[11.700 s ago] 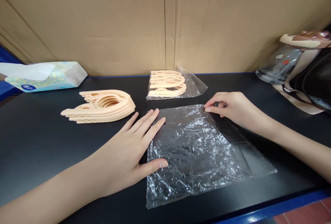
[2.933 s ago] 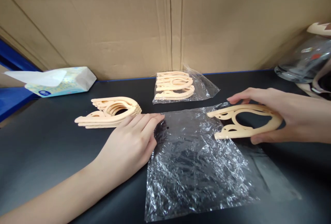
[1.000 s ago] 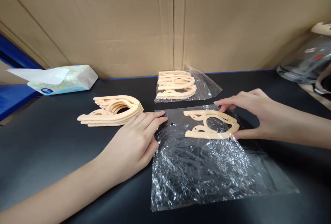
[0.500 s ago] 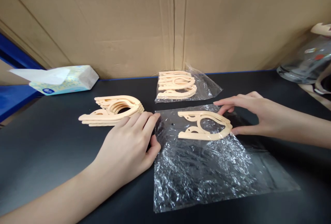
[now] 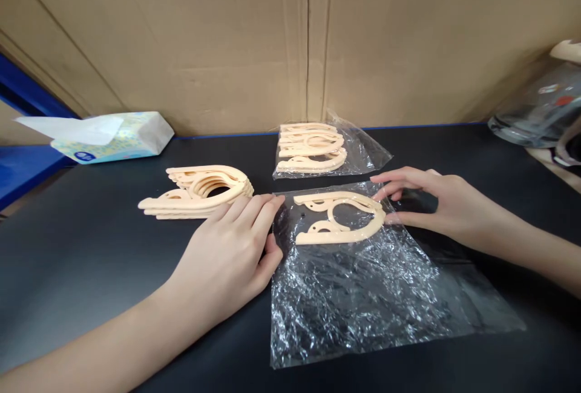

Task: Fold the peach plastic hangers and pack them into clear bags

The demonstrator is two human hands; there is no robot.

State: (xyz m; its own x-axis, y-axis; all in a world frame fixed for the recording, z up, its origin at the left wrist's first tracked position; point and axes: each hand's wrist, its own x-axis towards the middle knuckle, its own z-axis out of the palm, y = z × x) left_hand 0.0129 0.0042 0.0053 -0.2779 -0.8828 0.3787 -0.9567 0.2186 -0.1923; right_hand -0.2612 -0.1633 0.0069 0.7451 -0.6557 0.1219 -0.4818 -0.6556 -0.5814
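A beige folding clothes hanger (image 5: pixel 363 234), folded up, lies in the upper part of a clear plastic bag (image 5: pixel 354 302) spread flat on the black table. My right hand (image 5: pixel 426 199) holds the hanger's curved end between thumb and fingers, its fingertips at the bag's upper right edge. On the bag's left edge rests my left hand (image 5: pixel 231 241), its fingers bent and closed on the film. Directly behind the left hand is a stack of similar folded hangers (image 5: pixel 200 192), partly covered by its knuckles.
Toward the back, another clear bag (image 5: pixel 363 151) contains several folded hangers (image 5: pixel 313 166). A tissue pack (image 5: pixel 131 135) with a raised tissue lies at back left. Cardboard (image 5: pixel 218 42) walls off the rear. A transparent container (image 5: pixel 531 114) stands at far right.
The hanger in the bag has slid left, farther from the bag's right side. My right hand has moved left along with it. My left hand stays at the bag's edge.
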